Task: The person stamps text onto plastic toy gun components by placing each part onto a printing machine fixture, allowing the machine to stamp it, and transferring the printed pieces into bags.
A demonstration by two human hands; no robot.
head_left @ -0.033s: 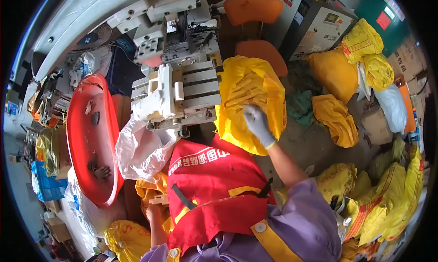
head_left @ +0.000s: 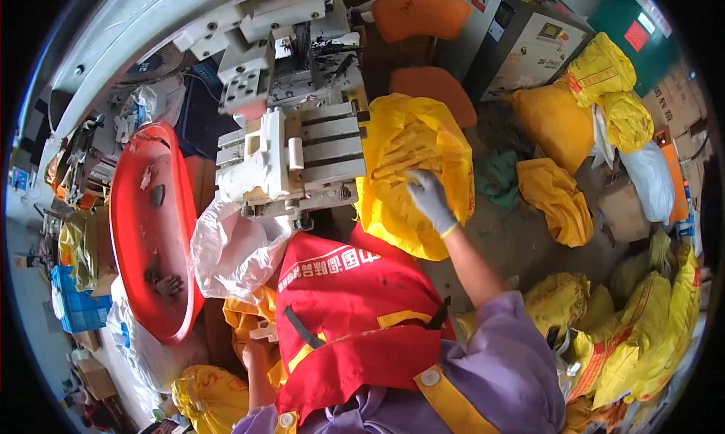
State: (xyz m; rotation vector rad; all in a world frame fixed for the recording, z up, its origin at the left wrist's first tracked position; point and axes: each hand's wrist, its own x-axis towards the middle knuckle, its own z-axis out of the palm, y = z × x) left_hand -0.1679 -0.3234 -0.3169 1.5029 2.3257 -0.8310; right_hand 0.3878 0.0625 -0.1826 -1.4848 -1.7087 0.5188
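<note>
From my end: right hand [head_left: 432,200], grey-gloved, is inside the mouth of the yellow bag [head_left: 408,236], fingertips down at the pale strips [head_left: 414,148]. Fingers look bunched and bent; I can't tell whether they pinch a strip. Strips lie in a loose heap in that bag, mostly beyond the hand, on the chair side.

Left hand [head_left: 255,352] is low on my left, beside the red apron [head_left: 355,283]. Small whitish piece [head_left: 264,330] sits right at its fingers, in front of the orange bag [head_left: 245,309]; too small for me to tell pinched or just touching, or how the fingers stand.

Yellow bag stands just right of the machine bed [head_left: 332,148], grey and slotted, with a white block [head_left: 260,166] on it. I get a crumpled white plastic bag [head_left: 234,245] between the bed and the red tub [head_left: 155,222]; a dark glove [head_left: 168,286] lies in the tub. Blue basket [head_left: 83,313] is left of the tub. Behind the yellow bag, an orange chair [head_left: 419,17]; further right, a grey cabinet [head_left: 525,56]. More yellow sacks [head_left: 642,336] pile up at lower right.
</note>
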